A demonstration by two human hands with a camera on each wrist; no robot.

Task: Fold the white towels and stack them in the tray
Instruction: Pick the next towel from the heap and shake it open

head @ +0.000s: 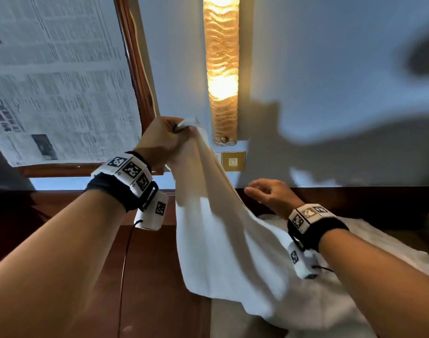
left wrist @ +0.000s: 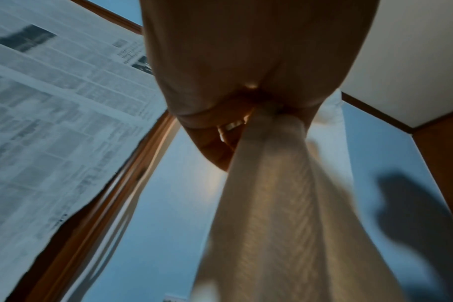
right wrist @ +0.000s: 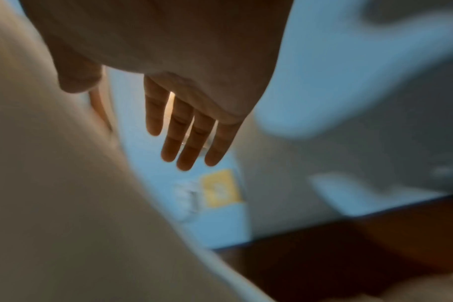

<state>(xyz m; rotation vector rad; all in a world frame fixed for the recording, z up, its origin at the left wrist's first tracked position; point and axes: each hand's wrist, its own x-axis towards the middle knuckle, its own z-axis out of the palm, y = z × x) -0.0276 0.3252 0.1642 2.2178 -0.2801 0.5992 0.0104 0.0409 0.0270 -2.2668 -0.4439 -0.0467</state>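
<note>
Up high, left hand point(head: 163, 140) gripping white towel point(head: 223, 242), right hand point(head: 272, 195) loosely spread, lit wall lamp point(head: 222, 69), dark wooden counter point(head: 157, 272).

A white towel point(head: 223, 240) hangs in the air at the middle of the scene, bunched at its top corner inside the left hand point(head: 159, 140), whose fingers curl tight round the cloth. A small tuft of the corner pokes out above the fist. From there the towel falls as a narrow twisted rope, then widens into a broad sheet sloping down to the near right. Its lower edge droops in soft folds onto more white cloth point(head: 379, 242) lying on the right. From the left wrist the towel point(left wrist: 277, 194) shows a ribbed, woven texture. The tray cannot be made out.
</note>
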